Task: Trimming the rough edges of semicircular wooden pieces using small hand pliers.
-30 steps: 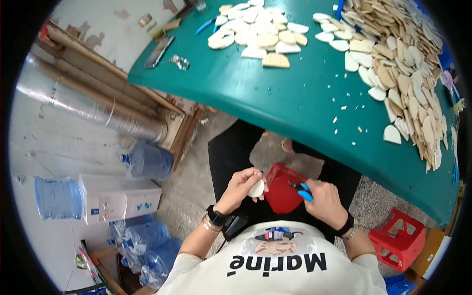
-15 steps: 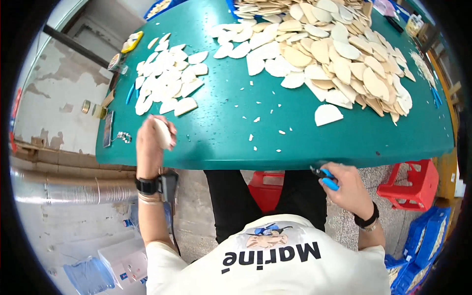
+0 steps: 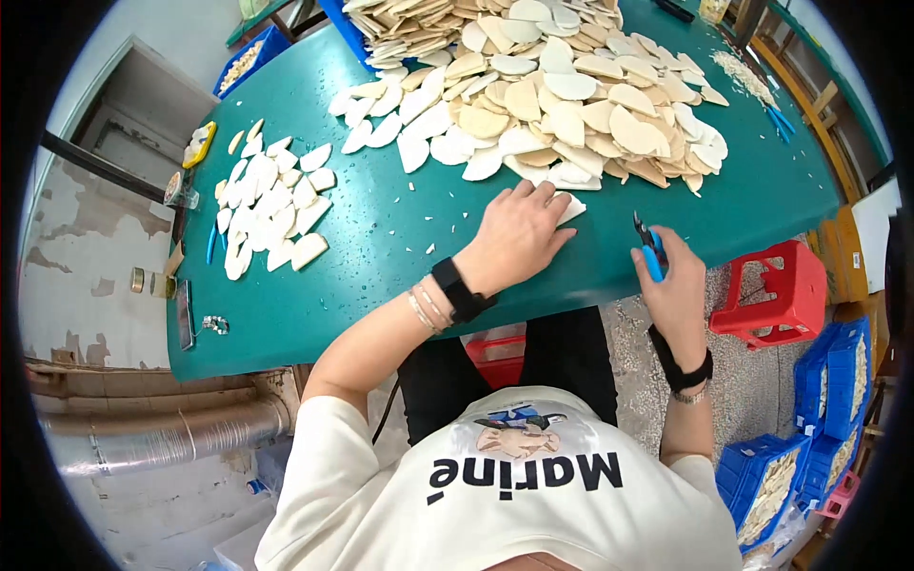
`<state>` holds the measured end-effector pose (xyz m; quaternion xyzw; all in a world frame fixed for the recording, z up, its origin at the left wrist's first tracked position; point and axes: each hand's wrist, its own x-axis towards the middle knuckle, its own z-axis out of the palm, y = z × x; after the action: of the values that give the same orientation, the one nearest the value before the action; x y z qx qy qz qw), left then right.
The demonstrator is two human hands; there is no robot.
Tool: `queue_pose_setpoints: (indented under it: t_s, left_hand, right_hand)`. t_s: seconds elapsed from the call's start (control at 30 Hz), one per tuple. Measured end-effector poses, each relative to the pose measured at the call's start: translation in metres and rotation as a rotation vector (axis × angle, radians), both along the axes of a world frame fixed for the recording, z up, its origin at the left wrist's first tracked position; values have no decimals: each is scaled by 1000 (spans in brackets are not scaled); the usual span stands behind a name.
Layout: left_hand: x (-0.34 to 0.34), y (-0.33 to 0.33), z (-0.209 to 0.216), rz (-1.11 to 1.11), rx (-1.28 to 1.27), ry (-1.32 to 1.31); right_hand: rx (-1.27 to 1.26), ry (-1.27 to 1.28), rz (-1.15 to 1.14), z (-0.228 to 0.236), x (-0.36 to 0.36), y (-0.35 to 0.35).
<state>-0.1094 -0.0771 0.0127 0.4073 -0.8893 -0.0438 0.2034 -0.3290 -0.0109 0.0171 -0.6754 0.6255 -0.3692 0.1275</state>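
Observation:
My left hand [image 3: 519, 233] reaches across to the near edge of the big pile. Its fingers are stretched over a white half-round piece [image 3: 571, 209] on the table, partly hiding it, with the thumb apart. In my right hand [image 3: 678, 276] is a pair of blue-handled side cutters [image 3: 651, 251], wrapped by the fingers, jaws pointing up and away from me. A heap of flat cream and white half-round pieces [image 3: 571, 109] spreads over the far side. On the left lies a smaller group of white pieces [image 3: 271, 205].
The green table [image 3: 371, 295] holds small white scraps around its middle. More blue-handled tools lie at both sides. A phone [image 3: 184, 314] rests at the left edge. Beside my right arm stand a red stool [image 3: 773, 295] and blue crates [image 3: 762, 481] of pieces.
My left hand has let go of its piece and moved from the left group to the big pile. The right hand has risen slightly with the cutters. The whole view has shifted.

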Motion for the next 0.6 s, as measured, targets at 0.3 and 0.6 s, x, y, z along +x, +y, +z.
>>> queue_pose_setpoints:
  t_s: [0.3,0.6]
  left_hand:
    - [-19,-20,-19,26,-66,-45]
    - [50,70,30,42,1333,992]
  right_hand:
    - [416,-402,5,-43,-35,110]
    - [430,-455,333,-26,-10,85]
